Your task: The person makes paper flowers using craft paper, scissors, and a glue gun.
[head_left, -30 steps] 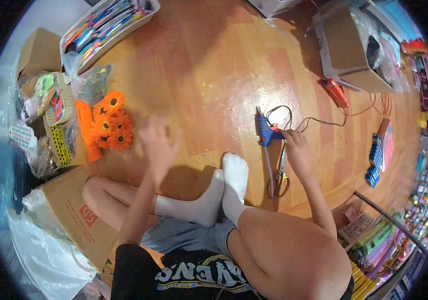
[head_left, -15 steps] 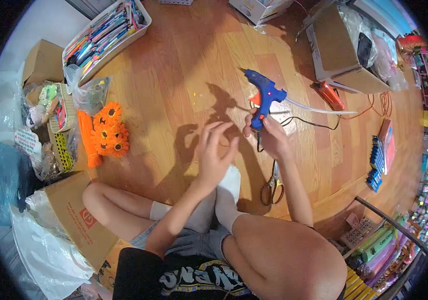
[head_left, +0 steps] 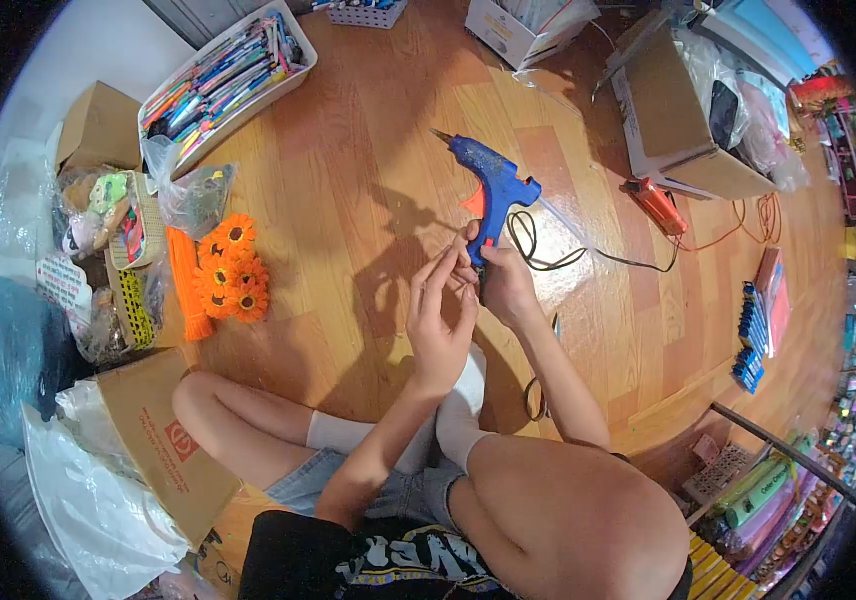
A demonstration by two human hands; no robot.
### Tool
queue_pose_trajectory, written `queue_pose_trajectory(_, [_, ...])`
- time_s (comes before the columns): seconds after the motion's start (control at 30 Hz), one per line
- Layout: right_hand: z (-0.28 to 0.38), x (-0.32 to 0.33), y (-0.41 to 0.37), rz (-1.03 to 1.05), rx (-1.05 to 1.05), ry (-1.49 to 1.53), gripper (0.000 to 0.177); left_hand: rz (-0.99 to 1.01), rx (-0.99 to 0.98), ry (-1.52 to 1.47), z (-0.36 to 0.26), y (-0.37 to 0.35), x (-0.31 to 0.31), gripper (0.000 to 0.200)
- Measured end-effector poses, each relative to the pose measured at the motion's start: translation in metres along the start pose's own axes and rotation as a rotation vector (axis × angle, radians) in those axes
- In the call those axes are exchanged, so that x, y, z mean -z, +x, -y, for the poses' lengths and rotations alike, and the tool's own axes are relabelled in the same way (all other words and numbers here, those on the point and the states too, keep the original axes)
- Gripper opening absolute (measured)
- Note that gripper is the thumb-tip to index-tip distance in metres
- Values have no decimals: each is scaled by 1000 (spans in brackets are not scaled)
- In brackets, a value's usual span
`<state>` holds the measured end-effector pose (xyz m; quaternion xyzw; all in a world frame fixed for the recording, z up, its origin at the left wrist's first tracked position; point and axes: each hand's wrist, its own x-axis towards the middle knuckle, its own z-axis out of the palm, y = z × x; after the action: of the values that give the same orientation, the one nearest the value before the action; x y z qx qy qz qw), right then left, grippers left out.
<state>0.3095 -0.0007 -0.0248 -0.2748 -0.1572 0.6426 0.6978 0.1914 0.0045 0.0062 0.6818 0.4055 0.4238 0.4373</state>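
Observation:
My right hand (head_left: 506, 285) is wrapped round the handle of a blue glue gun (head_left: 493, 185), whose nozzle points up and to the left. A clear glue stick (head_left: 563, 218) sticks out of its back. Close against the handle's lower end is my left hand (head_left: 443, 325), its fingers bent and drawn together near the right hand's fingertips; what they hold, if anything, is too small to make out. Scissors (head_left: 535, 398) lie on the floor, partly hidden by my right forearm.
Orange flowers (head_left: 232, 270) and orange stems (head_left: 188, 285) lie at the left, below a bin of pens (head_left: 223, 85). A cardboard box (head_left: 673, 125) and a red tool (head_left: 659, 207) are at the upper right. Blue packs (head_left: 750, 340) lie farther right.
The glue gun and my right hand have moved left. My left hand has come up against them, its fingers closer together. The cord now loops to the right of the gun.

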Motion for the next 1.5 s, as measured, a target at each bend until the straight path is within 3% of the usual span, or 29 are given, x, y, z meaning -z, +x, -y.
queue_pose_trajectory(0.1, [4, 3, -1, -19, 10, -84, 26, 26, -33, 53, -1, -2, 2, 43])
queue_pose_trajectory(0.17, [19, 9, 0, -174, 52, -200, 31, 56, 19, 67, -4, -9, 3, 35])
queue_pose_trajectory(0.23, [36, 55, 7, -307, 175, -324, 25, 128, 83, 71, 3, -26, 11, 29])
queue_pose_trajectory(0.27, [53, 77, 11, -213, 234, -410, 23, 195, 145, 76, 8, -37, 15, 23])
queue_pose_trajectory(0.3, [67, 78, 18, -348, 294, -409, 26, 202, 140, 67, 15, -46, 17, 23])
queue_pose_trajectory(0.37, [87, 121, 29, -369, 215, -204, 35, 263, 292, -22, 29, -67, 20, 15])
queue_pose_trajectory(0.53, [112, 188, 50, -395, 206, -134, 39, 437, 223, 46, 43, -98, 26, 16])
queue_pose_trajectory(0.63, [122, 210, 57, -633, 335, -503, 47, 555, 153, 45, 46, -102, 29, 21])
queue_pose_trajectory(0.67, [130, 218, 60, -635, 339, -503, 47, 594, 119, 11, 47, -103, 29, 22])
queue_pose_trajectory(0.73, [144, 216, 61, -1097, 201, -1305, 44, 587, 136, -45, 52, -109, 29, 24])
queue_pose_trajectory(0.77, [147, 214, 54, -1166, 309, -1641, 39, 578, 156, -100, 55, -111, 28, 25])
queue_pose_trajectory(0.8, [150, 211, 43, -1174, 308, -1643, 39, 584, 156, -104, 53, -110, 28, 25])
queue_pose_trajectory(0.87, [153, 205, 17, -983, 390, -1680, 31, 612, 272, -143, 47, -104, 31, 26])
queue_pose_trajectory(0.9, [151, 173, -4, -963, 477, -1772, 28, 615, 272, -142, 47, -103, 32, 26])
queue_pose_trajectory(0.93, [145, 135, -35, -942, 566, -1864, 26, 614, 294, -161, 47, -102, 34, 27])
queue_pose_trajectory(0.97, [131, 116, -67, -1130, 338, -1751, 25, 616, 318, -180, 47, -103, 36, 29])
queue_pose_trajectory(1.07, [84, 110, -150, -1097, 440, -1228, 31, 623, 348, -134, 55, -110, 40, 28])
queue_pose_trajectory(1.13, [46, 105, -185, -1230, 332, -1118, 35, 642, 418, -158, 50, -112, 38, 26])
queue_pose_trajectory(1.2, [5, 99, -213, -1205, 235, -1084, 34, 656, 478, -161, 48, -112, 37, 24])
queue_pose_trajectory(1.27, [-28, 71, -226, -1090, 119, -1301, 29, 633, 376, -138, 50, -114, 31, 19])
queue_pose_trajectory(1.33, [-58, 70, -243, -979, 141, -1621, 17, 595, 355, -129, 55, -116, 30, 16])
queue_pose_trajectory(1.37, [-67, 70, -252, -975, 151, -1623, 17, 550, 319, -65, 52, -112, 32, 16])
queue_pose_trajectory(1.43, [-84, 61, -259, -977, 179, -1987, 38, 499, 280, 4, 51, -109, 37, 16])
queue_pose_trajectory(1.47, [-93, 64, -268, -977, 190, -1982, 38, 535, 296, 26, 52, -108, 41, 16])
queue_pose_trajectory(1.5, [-102, 73, -278, -989, 164, -1942, 51, 571, 312, 47, 53, -108, 43, 17])
